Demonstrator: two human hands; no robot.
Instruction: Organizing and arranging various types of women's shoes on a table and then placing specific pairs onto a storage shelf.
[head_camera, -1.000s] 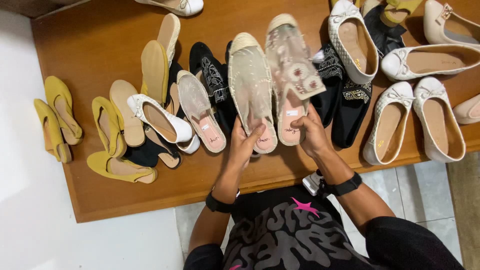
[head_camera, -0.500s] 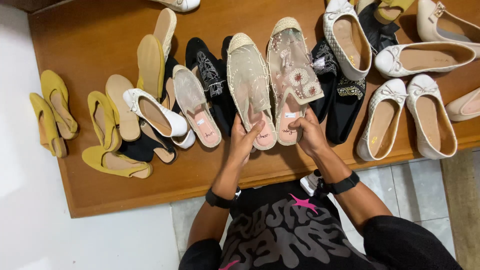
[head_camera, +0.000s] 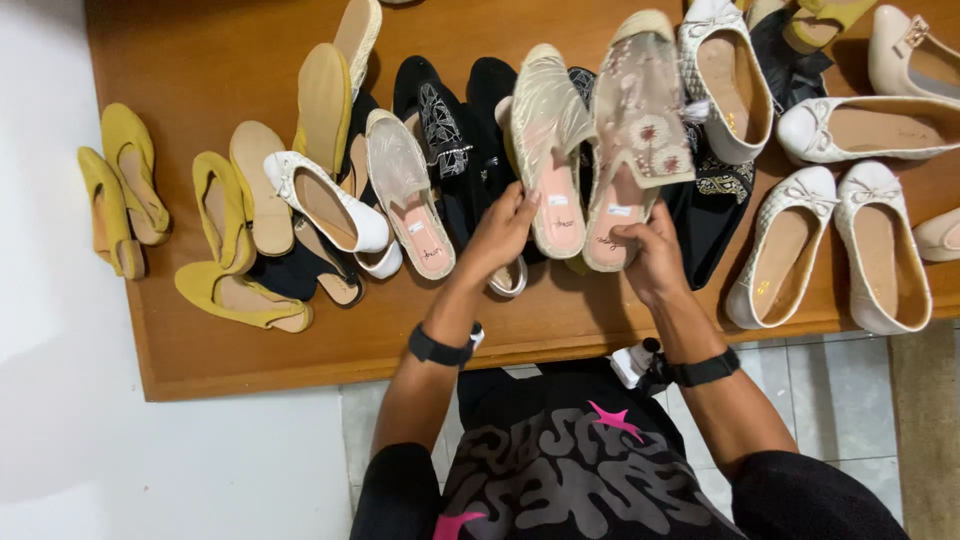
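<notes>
Both beige mesh slip-on shoes, the left one in the left hand and the right one in the right hand, now lie side by side, closer than before, each grip closed on a heel, above the brown wooden worktop.

Probably a home rather than a shop: many women's shoes lie in a loose jumble on a low wooden platform, beside a pale tiled floor and plain white wall.

A wooden tabletop is covered with shoes. Yellow slingbacks are laid near its left edge, white ballet flats toward its right edge, and what seem black embroidered mules at its middle.
</notes>
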